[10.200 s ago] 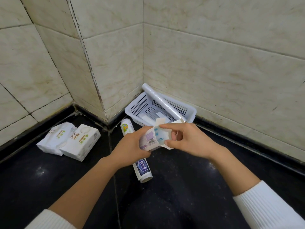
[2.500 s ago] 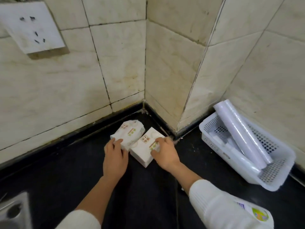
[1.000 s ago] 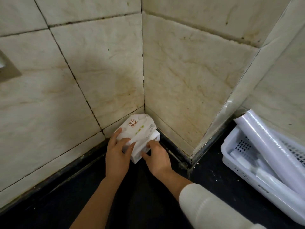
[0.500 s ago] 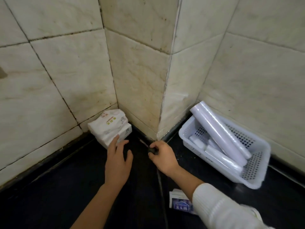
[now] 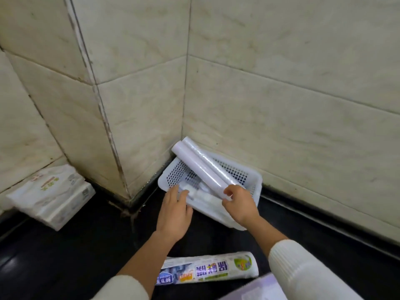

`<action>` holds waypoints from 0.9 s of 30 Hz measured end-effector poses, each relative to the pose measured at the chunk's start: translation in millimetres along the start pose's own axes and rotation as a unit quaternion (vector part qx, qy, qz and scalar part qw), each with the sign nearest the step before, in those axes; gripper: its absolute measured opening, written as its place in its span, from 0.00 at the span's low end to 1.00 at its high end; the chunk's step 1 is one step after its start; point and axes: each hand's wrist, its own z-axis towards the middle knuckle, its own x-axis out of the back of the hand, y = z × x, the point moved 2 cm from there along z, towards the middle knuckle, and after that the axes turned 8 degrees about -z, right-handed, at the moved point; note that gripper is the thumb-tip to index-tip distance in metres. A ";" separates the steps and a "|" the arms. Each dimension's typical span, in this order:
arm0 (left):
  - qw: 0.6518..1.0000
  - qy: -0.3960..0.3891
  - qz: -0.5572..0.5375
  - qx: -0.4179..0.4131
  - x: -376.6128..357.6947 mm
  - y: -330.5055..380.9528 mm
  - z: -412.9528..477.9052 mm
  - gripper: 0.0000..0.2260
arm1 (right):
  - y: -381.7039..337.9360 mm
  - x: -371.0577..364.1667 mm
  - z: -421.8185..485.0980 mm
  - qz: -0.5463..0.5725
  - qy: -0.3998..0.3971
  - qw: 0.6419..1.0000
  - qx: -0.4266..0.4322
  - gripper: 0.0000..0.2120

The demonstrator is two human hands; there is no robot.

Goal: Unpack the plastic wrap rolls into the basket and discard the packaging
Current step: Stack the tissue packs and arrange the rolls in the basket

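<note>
A white perforated basket (image 5: 251,180) stands in the wall corner on the dark surface. Two long unwrapped plastic wrap rolls (image 5: 201,165) lie slanted across it, their far ends sticking out over the back rim. Smaller white pieces lie on the basket's bottom. My right hand (image 5: 240,205) pinches the near end of the front long roll. My left hand (image 5: 175,213) lies flat over the basket's near left rim, fingers spread and reaching inside, holding nothing. A packaged roll (image 5: 207,270) with printed wrapping lies on the surface between my forearms.
Two white tissue packs (image 5: 52,197) are stacked in the left corner against the tiled wall. A jutting wall edge (image 5: 108,131) separates them from the basket. A pale lavender sheet (image 5: 259,289) shows at the bottom edge.
Both hands have left the tissue packs in the left corner and moved right to the basket. My right hand has taken hold of a long roll's end.
</note>
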 end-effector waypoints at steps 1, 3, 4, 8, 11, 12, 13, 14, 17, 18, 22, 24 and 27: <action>1.000 -0.010 0.020 0.002 -4.1 3.1 8.1 0.19 | 5.3 2.4 4.1 0.000 -0.006 1.000 -0.006 0.15; 0.998 -0.033 0.044 0.020 -10.8 3.9 22.1 0.20 | 11.5 4.8 14.6 0.001 -0.011 1.000 -0.013 0.16; 0.997 -0.050 0.058 0.026 -14.4 1.9 27.8 0.21 | 13.1 5.0 20.9 -0.001 -0.012 1.000 -0.013 0.17; 0.988 -0.093 0.118 0.025 -24.0 -11.3 43.5 0.23 | 10.9 -1.5 49.9 -0.023 -0.015 1.000 -0.001 0.17; 0.989 -0.078 0.125 0.022 -26.1 -11.8 47.5 0.24 | 7.3 -15.7 72.6 -0.047 -0.027 0.998 0.018 0.23; 0.989 -0.071 0.126 0.019 -26.7 -10.4 47.4 0.23 | 5.6 -21.9 78.9 -0.065 -0.029 0.997 0.031 0.26; 0.990 -0.063 0.123 0.013 -27.6 -9.4 47.2 0.22 | 3.6 -28.7 84.1 -0.085 -0.029 0.995 0.047 0.28; 0.992 -0.054 0.115 0.008 -28.4 -9.2 46.7 0.21 | 1.3 -35.9 88.1 -0.105 -0.024 0.992 0.063 0.29; 0.994 -0.041 0.103 0.001 -28.8 -9.1 46.9 0.21 | -2.6 -53.4 97.4 -0.139 0.013 0.987 0.082 0.28; 0.994 -0.042 0.101 0.002 -28.7 -9.2 47.3 0.22 | -2.4 -56.7 100.1 -0.137 0.024 0.987 0.079 0.29; 0.994 -0.062 0.094 0.011 -28.0 -9.5 47.6 0.21 | 3.6 -61.5 105.8 -0.093 0.032 0.991 0.089 0.30; 0.994 -0.071 0.076 0.021 -28.5 -10.3 47.3 0.21 | 6.0 -58.5 103.8 -0.043 0.036 0.994 0.092 0.30; 0.995 -0.075 0.005 0.059 -29.5 -7.5 56.1 0.24 | 7.6 -41.9 102.5 0.021 0.048 0.993 0.101 0.26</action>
